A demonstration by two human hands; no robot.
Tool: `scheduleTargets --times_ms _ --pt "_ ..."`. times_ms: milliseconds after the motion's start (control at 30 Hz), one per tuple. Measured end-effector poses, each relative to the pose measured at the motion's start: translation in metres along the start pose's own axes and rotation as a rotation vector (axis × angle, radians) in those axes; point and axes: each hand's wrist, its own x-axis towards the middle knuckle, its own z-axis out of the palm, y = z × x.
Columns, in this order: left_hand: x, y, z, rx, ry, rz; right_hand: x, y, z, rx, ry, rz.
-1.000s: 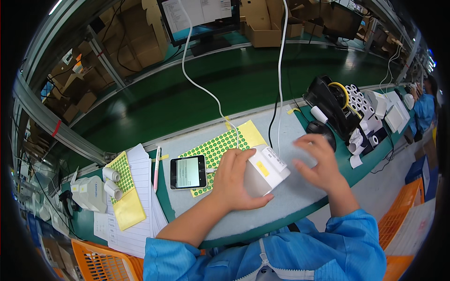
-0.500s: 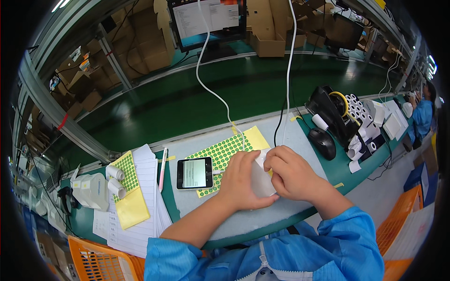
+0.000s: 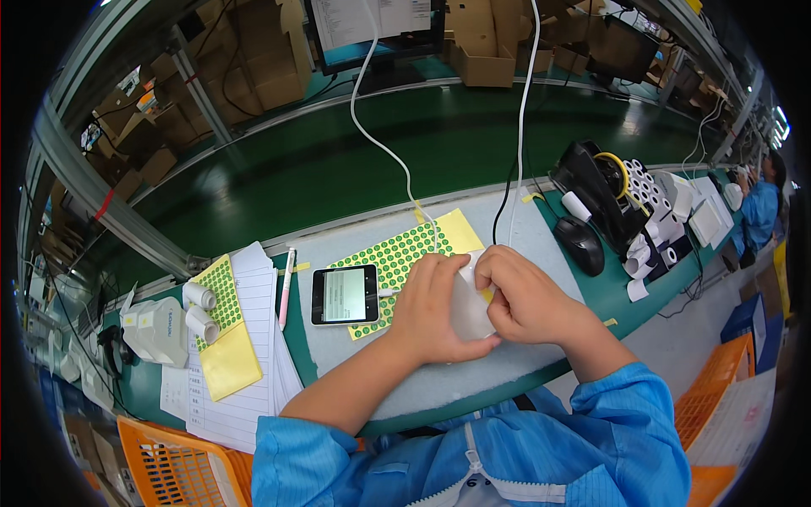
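My left hand [image 3: 427,308] is closed round a white, smooth, flat-faced object [image 3: 470,313], its thumb along the near edge. At the object's right side my right hand [image 3: 524,297] has its fingers curled and pinched against it; what lies under the fingertips is hidden. A sheet of round green stickers [image 3: 390,264] on yellow backing lies on the grey mat [image 3: 405,384], partly under my left hand. Left of that hand rests a small handheld device [image 3: 345,296] with a lit screen, a white plug in its right side.
A pink-and-white pen [image 3: 285,291], papers [image 3: 253,338] and white rolls [image 3: 201,323] lie left. To the right are a black mouse [image 3: 579,245], a black label printer [image 3: 600,203] and paper rolls [image 3: 642,190]. Cables [image 3: 517,152] hang over the mat. Orange baskets [image 3: 173,460] flank the bench.
The bench and everything on it sit slightly higher in the view. Both hands keep their hold on the white object, with little change in the fingers.
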Motion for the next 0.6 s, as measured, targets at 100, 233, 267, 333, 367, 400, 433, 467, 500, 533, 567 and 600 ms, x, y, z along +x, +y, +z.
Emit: scheduleTargets --times_ms 100,233,267,333,367,400,433,467,500,533,567,600 --pt "-0.0005 0.0008 0.0002 -0.003 0.002 -0.012 0.0001 -0.0001 0.0014 0.057 0.002 0.043" --pt "-0.0003 0.0018 -0.0008 -0.016 0.019 -0.009 0.0025 -0.0006 0.004 -0.014 0.108 -0.059" --pt "-0.0006 0.002 -0.0012 -0.019 0.021 -0.008 0.0022 -0.0013 0.0041 -0.022 0.07 -0.048" --pt "0.0006 0.0026 -0.0009 -0.025 0.029 0.01 0.0013 -0.0008 0.0048 -0.024 0.062 -0.04" --pt "0.0011 0.003 -0.0005 -0.028 0.035 0.027 0.0008 -0.0008 0.0048 -0.025 0.057 -0.032" --pt "0.0009 0.0029 -0.0007 -0.028 0.038 0.027 0.001 -0.0014 0.0045 -0.025 0.055 -0.034" --pt "0.0007 0.0027 -0.0007 -0.023 0.032 0.018 0.0012 -0.0021 0.0036 -0.03 0.038 -0.011" --pt "0.0006 0.0027 -0.0006 -0.017 0.027 0.01 0.0014 -0.003 0.0027 -0.035 0.021 0.011" --pt "0.0008 0.003 -0.0004 -0.019 0.026 0.011 0.0015 -0.004 0.0022 -0.036 0.021 0.012" --pt "0.0012 0.0037 0.0 -0.025 0.034 -0.005 0.0017 -0.0052 0.0016 -0.002 0.074 0.057" --pt "0.0014 0.0039 0.0001 -0.032 0.042 -0.02 0.0021 -0.0064 0.001 0.031 0.127 0.102" --pt "0.0012 0.0045 0.0002 -0.033 0.045 -0.02 0.0023 -0.0079 -0.0005 0.029 0.125 0.102"
